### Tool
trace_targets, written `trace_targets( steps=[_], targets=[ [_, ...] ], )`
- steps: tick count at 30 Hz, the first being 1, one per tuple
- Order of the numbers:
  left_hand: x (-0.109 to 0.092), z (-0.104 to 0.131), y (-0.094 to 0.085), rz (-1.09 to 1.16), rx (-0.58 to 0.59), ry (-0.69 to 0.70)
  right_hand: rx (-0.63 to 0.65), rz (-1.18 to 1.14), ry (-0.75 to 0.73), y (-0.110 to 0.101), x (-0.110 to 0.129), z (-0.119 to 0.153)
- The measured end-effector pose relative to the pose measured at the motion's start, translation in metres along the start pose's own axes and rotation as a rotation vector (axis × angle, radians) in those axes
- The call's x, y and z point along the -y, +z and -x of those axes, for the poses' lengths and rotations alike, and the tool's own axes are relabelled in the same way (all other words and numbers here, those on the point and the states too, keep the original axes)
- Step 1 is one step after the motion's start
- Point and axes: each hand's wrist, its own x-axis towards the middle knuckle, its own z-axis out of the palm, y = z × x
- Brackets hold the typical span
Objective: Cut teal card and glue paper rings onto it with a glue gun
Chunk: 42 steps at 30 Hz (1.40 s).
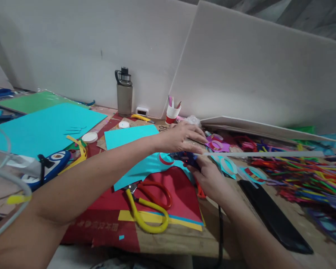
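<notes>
My right hand [210,177] is wrapped round a dark blue glue gun [189,158], whose body is partly hidden. A long whitish stick [266,154] sticks out to the right from behind it. My left hand [184,137] reaches over the gun with its fingers spread, above the stick's near end. Just left of the gun, a small light blue roll with a red band [166,158] lies on light blue paper [140,168]. Scissors with red and yellow handles [152,205] rest on red paper [182,190] nearer to me.
A grey bottle [124,93] and a paper cup of pens [173,113] stand by the white boards. Colourful pipe cleaners [310,175] are heaped at the right, beside a black tray [277,216]. A yellow cutter [142,118] lies at the back. A cable hangs over the front edge.
</notes>
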Motion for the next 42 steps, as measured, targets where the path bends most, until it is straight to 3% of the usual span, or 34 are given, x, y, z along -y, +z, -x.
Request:
trace_targets(
  steps=[5,13,22,24,27,32,36,42],
  targets=[
    [-0.009,-0.013,0.007,-0.018,0.107,0.041,-0.011,0.007,0.020,0.001,-0.002,-0.001],
    [-0.004,-0.019,0.010,-0.006,0.065,0.020,0.011,-0.002,0.075,0.000,-0.003,-0.001],
    [0.003,-0.013,0.014,0.066,0.006,0.001,-0.015,-0.068,0.013,0.000,-0.001,0.000],
    [0.008,-0.006,0.009,0.104,-0.026,-0.024,-0.011,-0.064,0.022,-0.002,-0.001,0.000],
    [0.019,0.016,0.002,0.069,-0.063,-0.191,0.020,0.032,0.074,-0.005,0.000,0.000],
    [0.043,0.064,0.009,0.029,0.067,-0.460,0.044,0.132,0.125,-0.005,0.001,0.000],
    [0.054,0.081,0.026,0.066,0.108,-0.508,0.045,0.170,0.103,-0.003,0.005,-0.001],
    [0.054,0.079,0.041,0.047,0.123,-0.517,0.038,0.193,0.087,0.002,0.007,-0.002]
  ],
)
